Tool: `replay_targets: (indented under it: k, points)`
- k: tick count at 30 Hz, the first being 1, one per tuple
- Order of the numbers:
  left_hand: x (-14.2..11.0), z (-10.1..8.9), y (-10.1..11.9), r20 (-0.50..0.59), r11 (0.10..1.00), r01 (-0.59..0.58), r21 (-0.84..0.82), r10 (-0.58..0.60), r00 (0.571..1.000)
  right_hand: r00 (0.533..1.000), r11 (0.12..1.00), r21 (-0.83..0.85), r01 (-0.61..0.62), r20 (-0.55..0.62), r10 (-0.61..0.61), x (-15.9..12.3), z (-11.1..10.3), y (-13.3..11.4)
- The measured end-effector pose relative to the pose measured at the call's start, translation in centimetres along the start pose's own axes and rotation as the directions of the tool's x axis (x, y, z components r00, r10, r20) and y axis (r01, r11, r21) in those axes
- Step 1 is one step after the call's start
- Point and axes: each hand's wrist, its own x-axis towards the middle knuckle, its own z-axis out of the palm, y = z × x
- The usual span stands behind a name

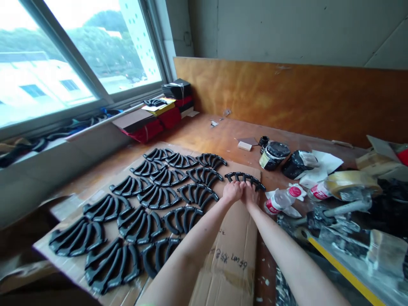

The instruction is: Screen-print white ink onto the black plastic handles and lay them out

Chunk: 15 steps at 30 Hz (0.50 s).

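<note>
Both my hands meet at the right edge of a cardboard sheet [236,242]. My left hand [233,191] and my right hand [249,194] grip the near side of a black, curved, ribbed fan-shaped piece [245,176], with fingers curled around its ribs. The lower part of this piece is hidden behind my hands. To the left, several similar black fan-shaped pieces [159,193] lie in rows on the cardboard, the closest one being a ribbed piece [204,175].
Right of my hands lie a plastic bottle [282,200], black-lidded tubs [274,155] and a tape roll [353,185]. Tools and scraps clutter the right side. Stacked boxes [153,123] stand by the window. A wooden board [287,100] rises along the back.
</note>
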Motion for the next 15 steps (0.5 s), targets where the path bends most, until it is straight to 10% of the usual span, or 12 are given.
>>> replay_targets:
  k: [6,9,15]
  points:
    - [-2.3,0.6,-1.5,-0.122,0.984,-0.001,-0.176,-0.021,0.992,1.000,0.999,0.039,0.009,-0.008,-0.009,6.1,0.8,-2.1]
    - [-8.8,-0.7,-2.0,-0.116,0.939,-0.014,-0.344,-0.027,0.993,0.999,0.997,0.065,0.040,-0.029,-0.039,7.6,1.0,-2.9]
    - [-24.8,0.2,-3.7,0.305,0.952,0.035,-0.303,0.062,0.950,0.990,0.985,0.114,0.126,-0.073,-0.118,5.7,1.6,-2.0]
